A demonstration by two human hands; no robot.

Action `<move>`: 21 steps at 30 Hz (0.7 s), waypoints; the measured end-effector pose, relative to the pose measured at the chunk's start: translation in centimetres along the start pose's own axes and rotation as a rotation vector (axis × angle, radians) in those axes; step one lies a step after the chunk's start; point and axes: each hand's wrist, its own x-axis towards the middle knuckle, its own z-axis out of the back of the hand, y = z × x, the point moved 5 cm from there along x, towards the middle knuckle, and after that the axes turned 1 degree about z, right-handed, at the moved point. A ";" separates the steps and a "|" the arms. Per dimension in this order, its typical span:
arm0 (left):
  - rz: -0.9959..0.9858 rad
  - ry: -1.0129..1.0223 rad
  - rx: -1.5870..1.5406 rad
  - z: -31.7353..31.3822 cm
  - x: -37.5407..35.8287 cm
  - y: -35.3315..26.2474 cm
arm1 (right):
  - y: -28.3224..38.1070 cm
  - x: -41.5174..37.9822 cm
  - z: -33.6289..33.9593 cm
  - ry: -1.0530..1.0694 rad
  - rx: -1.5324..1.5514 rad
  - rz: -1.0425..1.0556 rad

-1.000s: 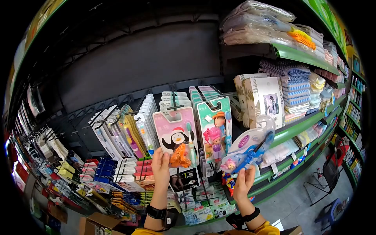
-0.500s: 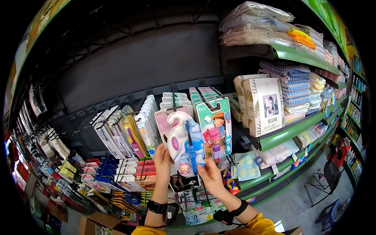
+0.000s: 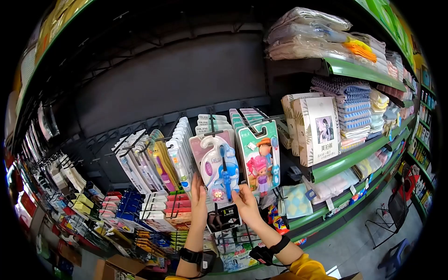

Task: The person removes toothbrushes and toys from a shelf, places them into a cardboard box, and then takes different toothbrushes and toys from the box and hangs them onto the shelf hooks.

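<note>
A blister-packed toothbrush (image 3: 228,179), blue on a white and blue card with a curved hook-shaped top, is in front of me at a display hook. My right hand (image 3: 247,205) pinches its lower right edge between thumb and fingers. Along its left edge rests my left hand (image 3: 199,205), fingers stretched upward and partly hidden by the card. Pink-topped packs (image 3: 199,142) stand directly behind it. Just to the right hangs a green children's toothbrush pack (image 3: 260,161) with cartoon figures.
More toothbrush packs (image 3: 137,161) hang on hooks to the left, with boxed goods (image 3: 172,205) below them. Rightward, a white box (image 3: 322,128) and folded towels (image 3: 353,109) sit on a green-edged shelf (image 3: 345,163). A black chair (image 3: 394,210) stands in the aisle.
The toothbrush pack has moved slightly down and back toward the pink packs, sitting straighter. My left fingers have straightened along its edge. The view has shifted a little.
</note>
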 end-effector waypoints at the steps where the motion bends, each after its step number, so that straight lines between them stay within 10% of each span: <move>1: 0.003 0.000 0.001 0.0 -0.1 0.1 | 0.4 0.1 -0.1 -0.002 0.007 0.000; 21: -0.171 -0.018 0.264 -0.3 0.1 0.4 | 0.7 0.8 0.6 0.009 -0.122 -0.082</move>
